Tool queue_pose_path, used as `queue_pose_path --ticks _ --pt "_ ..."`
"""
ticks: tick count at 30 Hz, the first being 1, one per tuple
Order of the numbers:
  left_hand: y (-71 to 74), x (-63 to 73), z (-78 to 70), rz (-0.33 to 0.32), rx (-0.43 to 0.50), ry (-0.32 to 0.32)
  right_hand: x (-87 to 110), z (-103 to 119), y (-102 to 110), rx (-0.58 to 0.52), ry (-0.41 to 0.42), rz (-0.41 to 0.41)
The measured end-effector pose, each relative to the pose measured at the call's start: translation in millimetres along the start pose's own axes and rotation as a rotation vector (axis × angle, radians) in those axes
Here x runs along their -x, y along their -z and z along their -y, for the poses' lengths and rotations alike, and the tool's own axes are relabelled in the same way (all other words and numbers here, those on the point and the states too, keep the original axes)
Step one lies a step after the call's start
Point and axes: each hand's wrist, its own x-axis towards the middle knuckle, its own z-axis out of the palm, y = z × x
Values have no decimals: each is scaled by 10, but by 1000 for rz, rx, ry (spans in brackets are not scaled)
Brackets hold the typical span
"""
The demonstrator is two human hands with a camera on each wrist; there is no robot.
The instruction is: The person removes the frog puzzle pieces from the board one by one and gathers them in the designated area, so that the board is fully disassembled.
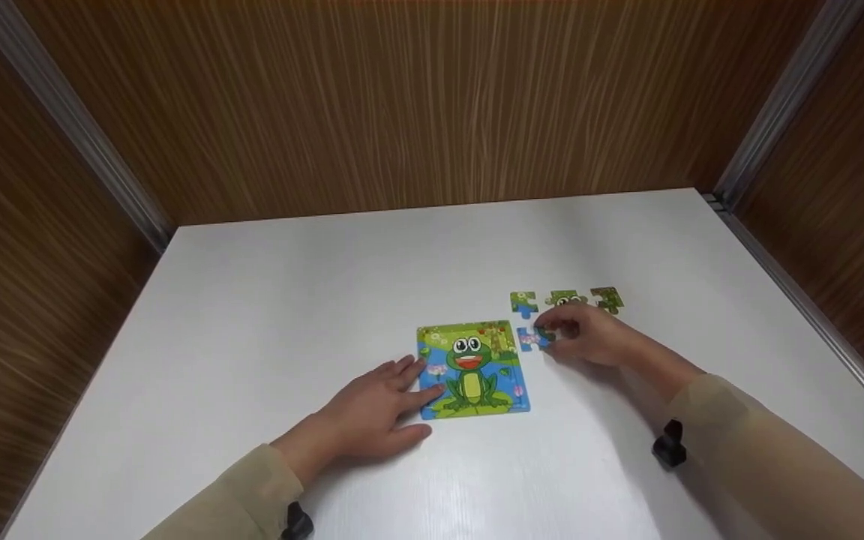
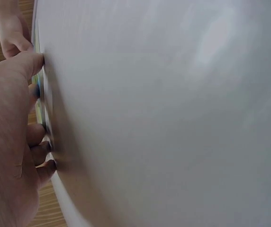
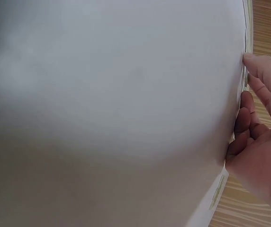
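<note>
A square frog picture puzzle board lies flat on the white table, showing a green frog on blue and green. The left hand rests at its left side with fingers spread, the index fingertip over the board's edge. To the board's upper right, the right hand pinches a blue, pink and green puzzle piece between thumb and index finger, down at the table. Its fingers cover the piece's right part. In the left wrist view the left hand has its fingertips down at the tabletop; the right hand is low over it too.
Behind the right hand lie a green and blue puzzle piece, a piece with frog eyes partly hidden by the fingers, and a dark green piece. Wood-grain panels enclose the white table at the back and sides.
</note>
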Motion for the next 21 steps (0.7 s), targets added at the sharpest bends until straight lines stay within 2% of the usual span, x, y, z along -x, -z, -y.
queue_pose_path --ticks 7,15,21 --pt "-8 -3 21 11 5 6 -9 -22 15 -27 -16 14" --pt "7 17 11 -1 13 -10 1 -30 20 -28 10 23" --pt "1 12 13 1 10 -6 15 -30 28 -67 -10 30"
